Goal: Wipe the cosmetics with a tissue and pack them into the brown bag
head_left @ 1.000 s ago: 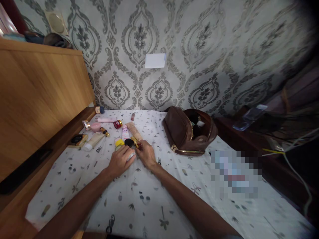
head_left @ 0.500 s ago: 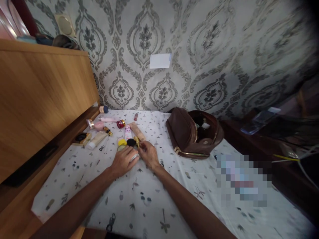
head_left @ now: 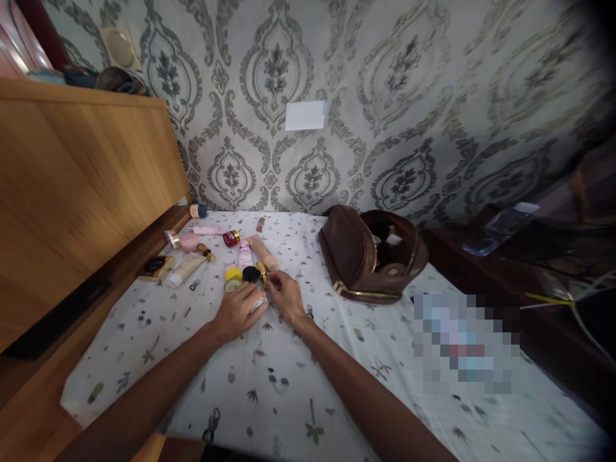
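My left hand (head_left: 239, 310) rests low over the cloth, its fingers curled together over a small whitish thing (head_left: 260, 301) that they mostly cover. Close beside it, my right hand (head_left: 286, 296) has thumb and fingers pinched at the lower end of a shiny gold tube (head_left: 261, 269); whether they grip it is hidden. Just beyond the hands sit a round black lid (head_left: 250, 274), a yellow lid (head_left: 233, 274) and a pale greenish round jar (head_left: 233, 284). A white-and-pink tube (head_left: 245, 254) and a beige tube (head_left: 264, 252) lie behind them.
An open brown bag (head_left: 346, 260) stands to the right. At the left lie a red jar (head_left: 231, 239), a cream tube (head_left: 185, 270), a small dark-and-gold bottle (head_left: 206, 252) and a compact (head_left: 154, 265). A wooden cabinet (head_left: 86, 192) borders the left, the patterned wall the back.
The whole view has shifted slightly, so everything appears a little farther left. Both hands keep nearly the same pose beside the gold tube.
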`<action>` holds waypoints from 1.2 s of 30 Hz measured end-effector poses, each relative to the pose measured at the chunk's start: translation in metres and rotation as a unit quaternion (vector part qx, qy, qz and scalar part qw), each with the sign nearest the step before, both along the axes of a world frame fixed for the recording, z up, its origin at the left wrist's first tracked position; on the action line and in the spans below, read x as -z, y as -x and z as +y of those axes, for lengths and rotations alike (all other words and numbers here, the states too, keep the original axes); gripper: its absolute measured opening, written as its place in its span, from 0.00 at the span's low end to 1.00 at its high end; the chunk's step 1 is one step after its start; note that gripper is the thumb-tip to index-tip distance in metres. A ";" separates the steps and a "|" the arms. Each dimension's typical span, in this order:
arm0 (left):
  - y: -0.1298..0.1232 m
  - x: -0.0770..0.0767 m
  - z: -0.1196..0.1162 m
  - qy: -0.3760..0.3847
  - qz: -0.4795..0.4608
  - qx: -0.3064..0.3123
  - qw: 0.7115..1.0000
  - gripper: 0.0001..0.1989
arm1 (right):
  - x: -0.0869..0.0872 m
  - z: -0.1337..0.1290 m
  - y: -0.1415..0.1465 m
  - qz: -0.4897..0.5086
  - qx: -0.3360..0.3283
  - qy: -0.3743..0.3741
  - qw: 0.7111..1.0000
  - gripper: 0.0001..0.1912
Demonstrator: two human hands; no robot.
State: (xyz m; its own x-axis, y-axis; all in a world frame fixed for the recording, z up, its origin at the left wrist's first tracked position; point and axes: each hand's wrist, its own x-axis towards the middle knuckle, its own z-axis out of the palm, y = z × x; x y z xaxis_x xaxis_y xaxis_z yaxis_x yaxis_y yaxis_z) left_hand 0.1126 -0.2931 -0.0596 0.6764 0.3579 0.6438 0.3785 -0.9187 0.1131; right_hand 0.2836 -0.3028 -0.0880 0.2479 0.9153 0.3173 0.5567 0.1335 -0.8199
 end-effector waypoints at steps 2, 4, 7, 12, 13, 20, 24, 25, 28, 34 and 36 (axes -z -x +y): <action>0.000 0.000 0.000 -0.004 0.000 -0.001 1.000 0.10 | 0.000 0.000 0.001 -0.031 0.004 0.006 1.000 0.08; 0.000 -0.001 0.000 -0.010 -0.001 0.001 1.000 0.10 | 0.000 0.000 0.002 -0.060 0.008 0.010 0.998 0.11; 0.001 0.000 0.000 -0.009 0.001 0.005 1.000 0.09 | -0.001 -0.001 0.004 -0.083 0.015 0.023 0.996 0.15; 0.001 0.001 0.000 0.004 0.009 -0.009 1.000 0.10 | -0.005 -0.004 0.003 -0.045 0.025 0.031 0.998 0.14; 0.001 0.001 0.000 0.006 0.009 -0.012 1.000 0.10 | -0.005 -0.003 0.003 -0.011 0.025 0.024 0.999 0.12; 0.005 -0.005 0.001 0.001 -0.058 -0.003 0.998 0.06 | -0.004 -0.008 0.000 0.188 0.036 -0.008 0.982 0.09; 0.001 -0.010 0.003 -0.011 -0.091 -0.002 0.996 0.06 | -0.011 -0.036 0.000 0.247 0.016 -0.024 0.969 0.08; -0.002 -0.011 0.003 -0.021 -0.090 -0.001 0.996 0.07 | -0.014 -0.046 0.001 0.261 0.004 -0.029 0.965 0.08; -0.013 -0.014 -0.003 -0.070 -0.064 0.017 0.995 0.09 | -0.025 -0.074 0.002 0.310 -0.044 -0.029 0.949 0.11; -0.036 -0.011 -0.015 -0.048 -0.023 0.060 0.997 0.11 | -0.032 -0.098 -0.006 0.359 -0.060 -0.046 0.930 0.15; -0.043 -0.008 -0.017 -0.010 -0.012 0.049 0.999 0.10 | -0.026 -0.099 -0.012 0.351 -0.057 -0.043 0.934 0.17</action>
